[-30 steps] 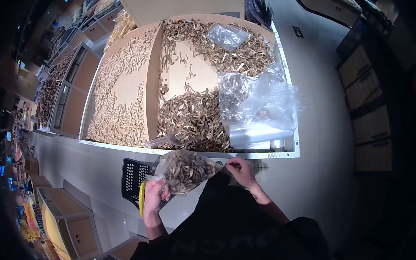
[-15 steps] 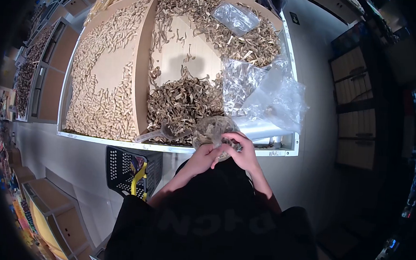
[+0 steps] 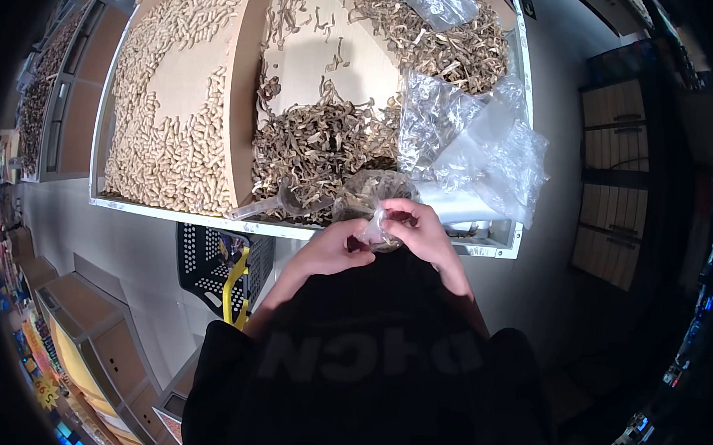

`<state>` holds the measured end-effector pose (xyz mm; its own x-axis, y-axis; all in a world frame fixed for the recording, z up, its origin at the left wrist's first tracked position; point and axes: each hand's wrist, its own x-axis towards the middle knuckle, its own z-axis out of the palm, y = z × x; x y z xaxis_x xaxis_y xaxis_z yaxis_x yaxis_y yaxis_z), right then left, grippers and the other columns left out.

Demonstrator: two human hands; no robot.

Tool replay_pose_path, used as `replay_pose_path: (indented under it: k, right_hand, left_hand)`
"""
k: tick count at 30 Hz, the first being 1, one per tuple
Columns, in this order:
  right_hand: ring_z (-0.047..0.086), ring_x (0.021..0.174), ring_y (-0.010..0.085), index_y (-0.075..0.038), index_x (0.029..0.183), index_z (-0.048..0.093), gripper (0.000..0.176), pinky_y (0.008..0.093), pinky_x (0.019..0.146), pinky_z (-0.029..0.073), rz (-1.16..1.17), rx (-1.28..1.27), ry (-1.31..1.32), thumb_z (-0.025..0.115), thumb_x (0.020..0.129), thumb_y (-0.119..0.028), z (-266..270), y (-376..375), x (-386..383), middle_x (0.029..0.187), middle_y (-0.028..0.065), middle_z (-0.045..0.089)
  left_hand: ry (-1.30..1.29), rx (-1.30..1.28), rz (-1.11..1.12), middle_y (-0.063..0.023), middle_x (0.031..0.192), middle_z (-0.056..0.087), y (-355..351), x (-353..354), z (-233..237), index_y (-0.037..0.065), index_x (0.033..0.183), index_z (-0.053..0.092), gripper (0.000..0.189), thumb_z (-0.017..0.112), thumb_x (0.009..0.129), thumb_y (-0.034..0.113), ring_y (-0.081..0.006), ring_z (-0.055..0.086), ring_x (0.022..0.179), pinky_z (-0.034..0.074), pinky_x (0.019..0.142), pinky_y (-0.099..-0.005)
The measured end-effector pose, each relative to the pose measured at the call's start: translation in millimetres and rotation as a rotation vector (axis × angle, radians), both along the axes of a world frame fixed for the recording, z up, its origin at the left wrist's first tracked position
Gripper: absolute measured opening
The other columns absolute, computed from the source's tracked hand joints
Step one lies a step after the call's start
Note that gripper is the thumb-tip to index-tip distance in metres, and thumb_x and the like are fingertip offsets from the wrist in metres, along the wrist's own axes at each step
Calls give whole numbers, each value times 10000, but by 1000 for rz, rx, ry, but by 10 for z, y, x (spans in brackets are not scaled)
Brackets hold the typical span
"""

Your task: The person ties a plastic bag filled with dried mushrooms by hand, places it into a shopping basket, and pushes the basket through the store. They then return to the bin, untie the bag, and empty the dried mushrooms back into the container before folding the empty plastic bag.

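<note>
A clear plastic bag (image 3: 364,192) with brown dried pieces, like dried mushrooms, rests at the front edge of the bin, its twisted neck toward me. My right hand (image 3: 424,236) pinches this neck between thumb and fingers. On the other side, my left hand (image 3: 332,249) is curled with its fingertips on the gathered plastic. Beneath and behind the bag lie loose dried mushrooms (image 3: 316,152). Left of the bag, a clear scoop (image 3: 292,196) lies on them, its handle pointing toward the divider.
A wooden divider (image 3: 241,96) separates the mushrooms from peanuts (image 3: 186,161) on the left. Crumpled plastic bags (image 3: 489,153) cover the bin's right side, and another clear bag (image 3: 439,3) lies farther back. A black basket (image 3: 209,267) with a yellow handle stands below the bin's front rim (image 3: 171,216).
My left hand has shifted slightly left and its fingers have opened a little around the bag's neck. The whole view has shifted, with the bin higher in it.
</note>
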<state>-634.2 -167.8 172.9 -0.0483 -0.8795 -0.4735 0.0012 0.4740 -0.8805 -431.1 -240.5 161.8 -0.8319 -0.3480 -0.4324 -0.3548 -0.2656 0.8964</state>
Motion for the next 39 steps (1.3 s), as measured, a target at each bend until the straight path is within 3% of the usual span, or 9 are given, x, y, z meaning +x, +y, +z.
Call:
replay_pose_path:
  k: [1,2,6,12,19,27,30,36,39]
  right_hand:
    - [558,803,72,13,1130,610,318,234,716,459,-2,-15,-17,653,822,-51,-26,-6,-9,955,25,641]
    - [556,800,71,19,1120,610,306,231,713,457,-6,-32,-34,638,819,-28,-72,-11,-16,947,20,638]
    - [545,786,65,24,1074,613,274,217,697,440,-54,-89,-57,575,803,45,-217,17,-27,912,6,622]
    - [526,771,46,19,1037,607,230,199,683,421,-118,-18,-250,584,810,47,-217,41,-76,881,-2,604]
    - [516,730,41,8,999,608,200,202,668,428,-103,-80,-106,672,816,-37,-131,87,-31,845,-2,601]
    - [511,698,68,-34,927,545,199,232,626,423,-136,-254,-69,606,747,23,-162,106,15,754,-13,550]
    - [475,745,59,-50,955,516,224,207,656,382,-82,-279,-6,592,761,29,-114,105,14,831,-23,523]
    - [457,748,68,-43,963,521,251,221,673,379,30,-213,126,640,742,-33,-21,112,-2,821,-9,509]
    - [515,659,110,-67,960,544,278,249,516,411,-19,-327,233,677,720,-109,-116,114,42,756,10,535]
  left_hand:
    - [4,10,53,16,914,585,14,23,-43,48,1072,579,278,682,814,35,-59,534,825,453,719,-226]
    - [125,-61,96,0,847,582,31,45,-190,32,1049,583,200,609,851,31,-65,540,711,456,622,-214]
    - [74,118,330,11,789,574,-19,-70,37,21,1062,595,182,499,909,-2,-63,540,671,454,605,-216]
    - [43,98,449,15,753,591,58,-269,-27,8,997,607,135,633,872,52,-42,518,607,433,556,-199]
    - [5,-111,462,19,707,586,126,-357,-33,21,916,598,185,732,793,52,-26,509,606,424,546,-194]
    - [-51,-255,494,4,677,582,207,-361,-97,28,918,608,224,751,748,46,-40,526,578,451,544,-215]
    - [-55,-282,489,-1,665,584,221,-328,-160,35,918,617,228,747,730,32,-49,530,570,457,546,-223]
    - [2,-271,463,-8,667,601,210,-308,-195,31,918,632,199,739,751,40,-55,536,552,450,525,-219]
    - [16,-270,441,-15,678,617,187,-299,-146,28,928,634,193,735,766,51,-58,545,547,446,518,-212]
